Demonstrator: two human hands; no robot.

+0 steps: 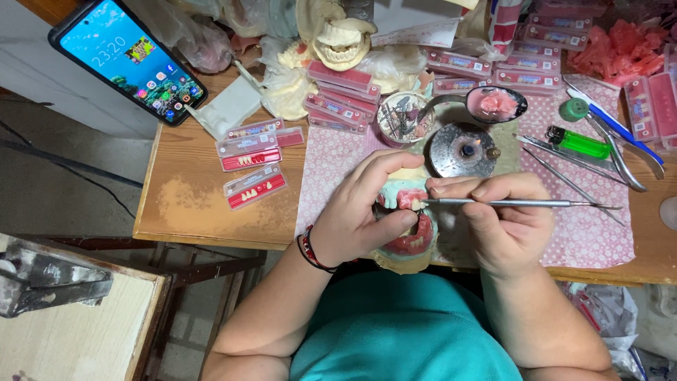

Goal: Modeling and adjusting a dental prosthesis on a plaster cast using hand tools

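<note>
Phone (128, 60) far left, tooth cards (252, 166) on worktop (190, 204). Left hand (360, 212) curled tight around denture model (409, 233), held at worktop's near edge. Right hand (501, 219) fisted on metal tool (522, 203), tip touching the model's teeth. Lighter (578, 143) far right.

A smartphone (128, 60) lies upper left, a green lighter (580, 143) right, flat tooth cards (252, 164) between.

— What is the person wearing?
— A plain teal top (402, 331); both forearms are bare.
— Anything on the hands?
— No gloves. The left hand (360, 212) has a red-and-black beaded bracelet (309, 250) at the wrist; the right hand (504, 222) has nothing.
</note>
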